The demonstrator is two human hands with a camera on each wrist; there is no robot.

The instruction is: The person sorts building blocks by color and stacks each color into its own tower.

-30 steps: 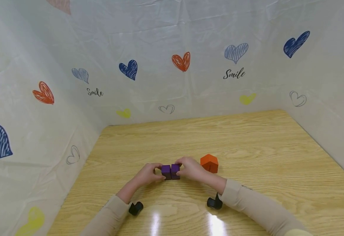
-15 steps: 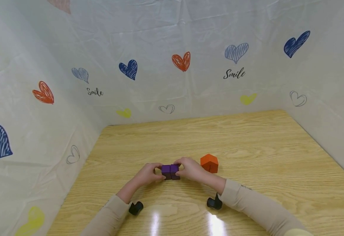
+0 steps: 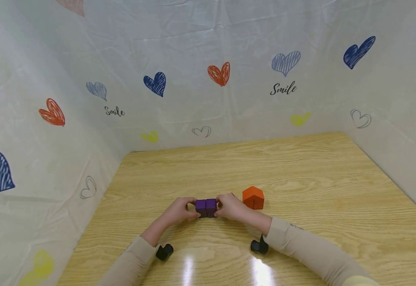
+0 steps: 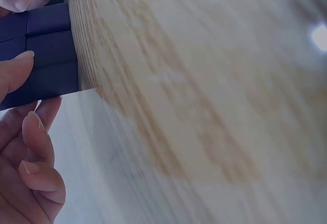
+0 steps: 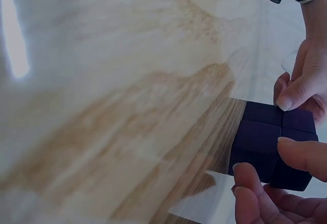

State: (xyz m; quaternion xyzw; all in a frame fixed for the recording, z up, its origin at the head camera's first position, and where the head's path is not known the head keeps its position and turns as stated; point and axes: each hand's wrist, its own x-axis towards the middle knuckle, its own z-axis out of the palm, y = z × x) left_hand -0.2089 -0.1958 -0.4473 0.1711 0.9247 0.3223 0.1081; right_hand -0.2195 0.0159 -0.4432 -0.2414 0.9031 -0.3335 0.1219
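Observation:
Two dark purple blocks stand side by side on the wooden table; the left purple block (image 3: 201, 208) and right purple block (image 3: 211, 208) meet along a narrow seam. My left hand (image 3: 179, 209) pinches the left block between thumb and finger, with the other fingers curled below in the left wrist view. From the opposite side my right hand (image 3: 231, 206) has thumb and fingertips at the outer edge of the right block. In the right wrist view, the thumb (image 5: 304, 155) overlaps the block's face. A small dark edge (image 3: 233, 194) peeks out behind the right hand, mostly hidden.
An orange angular block (image 3: 253, 197) with a seam stands just right of my right hand. Black wrist-camera mounts hang by both sleeves, left mount (image 3: 164, 252) and right mount (image 3: 259, 246). A white sheet with printed hearts (image 3: 218, 74) walls the table's back and sides.
The gap between the two purple blocks has closed. My right hand has shifted slightly right, its fingertips moving back to the block's outer edge. My left hand keeps its place.

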